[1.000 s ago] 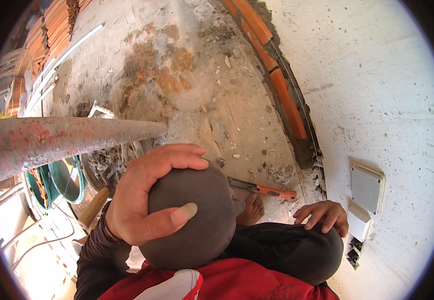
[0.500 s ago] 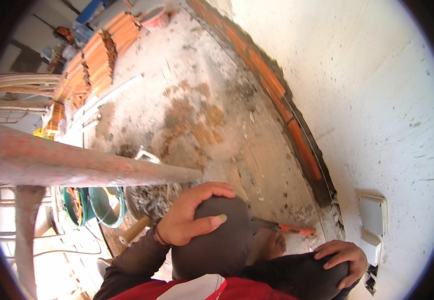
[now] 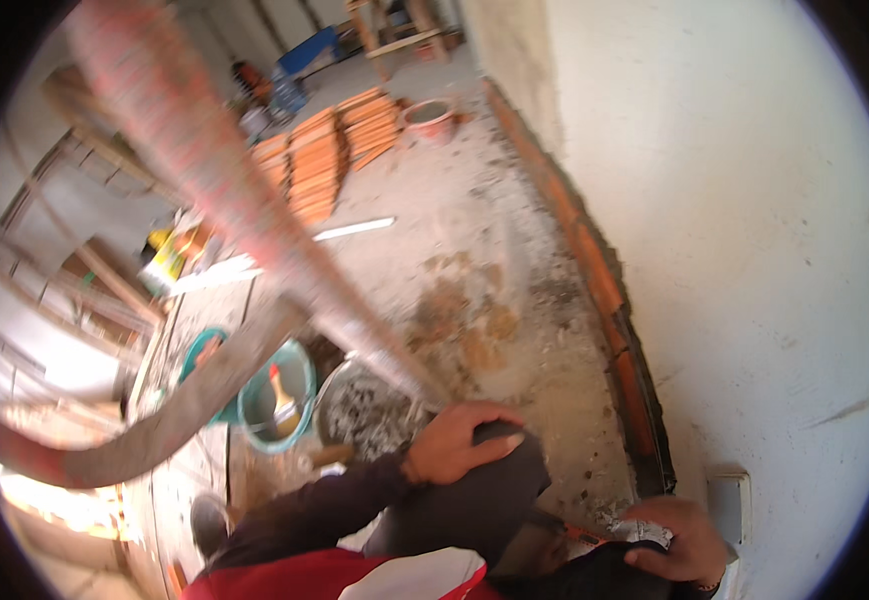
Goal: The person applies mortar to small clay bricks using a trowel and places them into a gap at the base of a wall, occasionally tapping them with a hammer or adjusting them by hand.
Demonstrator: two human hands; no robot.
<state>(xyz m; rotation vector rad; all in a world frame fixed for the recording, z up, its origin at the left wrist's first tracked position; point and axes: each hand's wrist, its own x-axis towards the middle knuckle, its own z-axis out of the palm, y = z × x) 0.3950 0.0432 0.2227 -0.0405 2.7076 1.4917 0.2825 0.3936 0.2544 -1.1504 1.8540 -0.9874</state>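
Observation:
My left hand (image 3: 459, 445) lies over my left knee (image 3: 509, 480), thumb apart from the fingers and nothing in it. On my other knee rests my right hand (image 3: 684, 540), empty, its fingers loosely bent over the dark trouser cloth. Between my legs, on the floor, part of an orange-handled tool (image 3: 582, 536) shows; my leg hides the rest. Past my left hand stands a round tub of grey mortar (image 3: 366, 405). Beside it is a teal bucket (image 3: 304, 435) with a brush (image 3: 283, 402) in it.
A red-and-white scaffold pole (image 3: 224, 170) slants across the left, joined by a curved bar (image 3: 169, 430). Orange bricks (image 3: 316, 165) are stacked at the back, near a reddish bucket (image 3: 429, 122). A low brick course (image 3: 594, 270) follows the white wall (image 3: 754, 250), which holds a box (image 3: 727, 510).
The view has swung up and to the left, bringing in more of the back of the room. Both hands remain on my knees, and the right hand's fingers have shifted slightly.

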